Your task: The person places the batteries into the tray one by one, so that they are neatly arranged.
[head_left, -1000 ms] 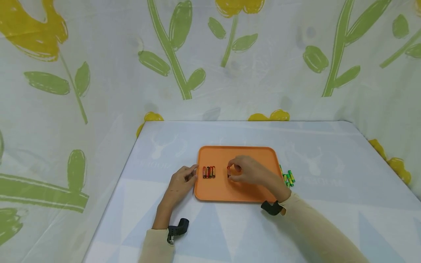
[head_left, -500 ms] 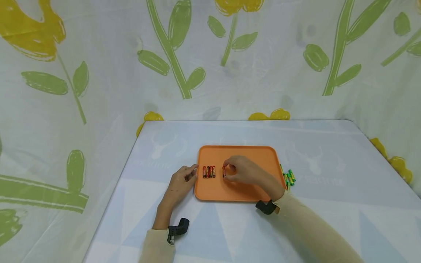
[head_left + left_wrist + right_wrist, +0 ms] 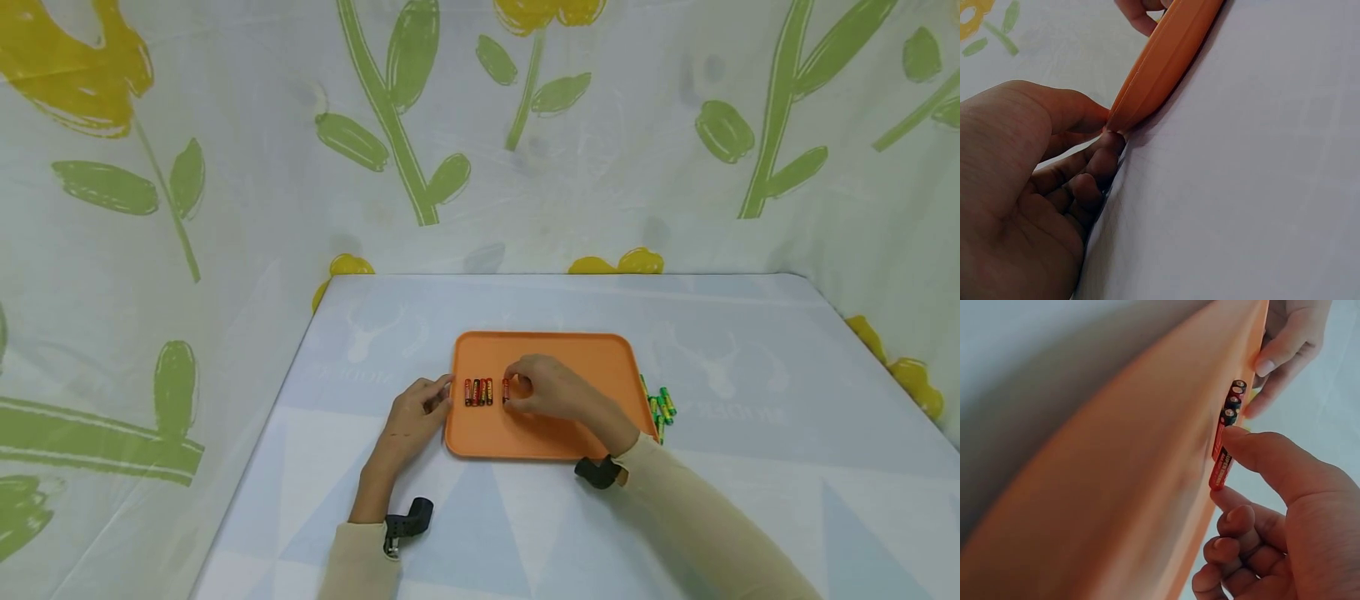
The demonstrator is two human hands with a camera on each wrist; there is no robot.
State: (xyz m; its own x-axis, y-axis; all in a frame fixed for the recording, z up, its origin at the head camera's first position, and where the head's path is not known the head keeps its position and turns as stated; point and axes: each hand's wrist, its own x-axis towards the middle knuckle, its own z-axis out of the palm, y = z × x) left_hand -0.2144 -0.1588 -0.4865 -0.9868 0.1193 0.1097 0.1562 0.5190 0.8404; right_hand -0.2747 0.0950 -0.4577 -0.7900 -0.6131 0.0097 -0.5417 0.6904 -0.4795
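My right hand (image 3: 546, 388) pinches a red-and-black battery (image 3: 506, 391) by its two ends, thumb at the near end and index finger at the far end. It is held over the orange tray (image 3: 570, 354), upright to the row of batteries (image 3: 478, 392) on its left. In the right wrist view the battery (image 3: 1222, 467) shows between thumb and fingertip, with the row's ends (image 3: 1234, 400) behind it. My left hand (image 3: 411, 417) grips the tray's left rim; in the left wrist view its thumb and fingers meet at the rim (image 3: 1141, 94).
Several green-and-yellow batteries (image 3: 662, 405) lie in a loose pile on the table just right of the tray. The pale patterned table (image 3: 735, 500) runs back to a flower-print curtain (image 3: 600, 167). Each wrist wears a black camera mount (image 3: 408, 518).
My right hand has slid the pinched battery leftward across the tray, closer to the row. The left hand stays at the tray's left rim.
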